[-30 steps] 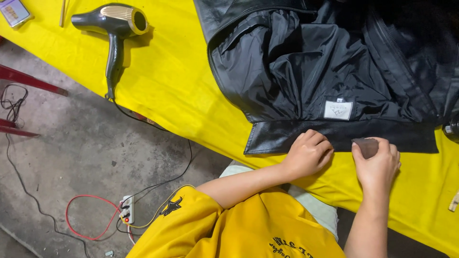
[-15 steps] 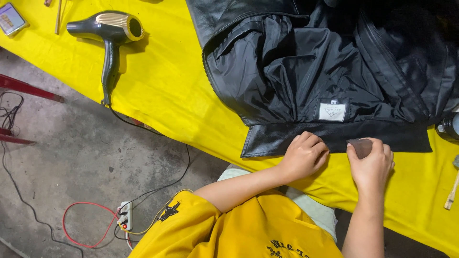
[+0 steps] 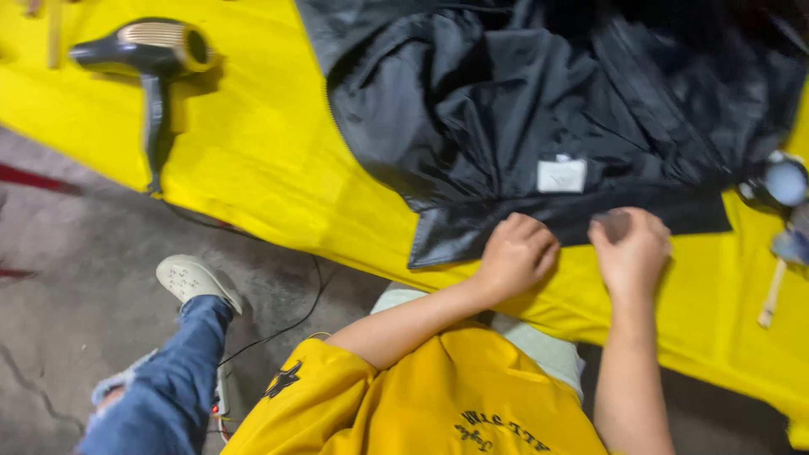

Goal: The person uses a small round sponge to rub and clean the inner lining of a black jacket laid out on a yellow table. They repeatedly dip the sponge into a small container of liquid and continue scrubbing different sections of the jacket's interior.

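Here, a black jacket (image 3: 539,126) lies spread and rumpled on a yellow-covered table (image 3: 270,185), its folded hem running along the near edge. The left hand (image 3: 516,255) rests fist-like, knuckles up, pressing the hem flat; it pins the cloth rather than gripping it. The right hand (image 3: 630,251), just beside it, is curled around a small dark block (image 3: 613,223) set against the hem strip; what the block is stays too blurred to tell. A white label (image 3: 561,175) sits on the lining just above both hands. As for progress: both hands work at about the middle of the hem, and no difference between the stretches to either side can be made out, so done and undone cannot be told apart. A hair dryer (image 3: 147,59) lies well apart at the table's far left, cord trailing to the floor. Blurred small tools (image 3: 779,190) sit at the right edge. A jeans leg and pale shoe (image 3: 190,278) show below.
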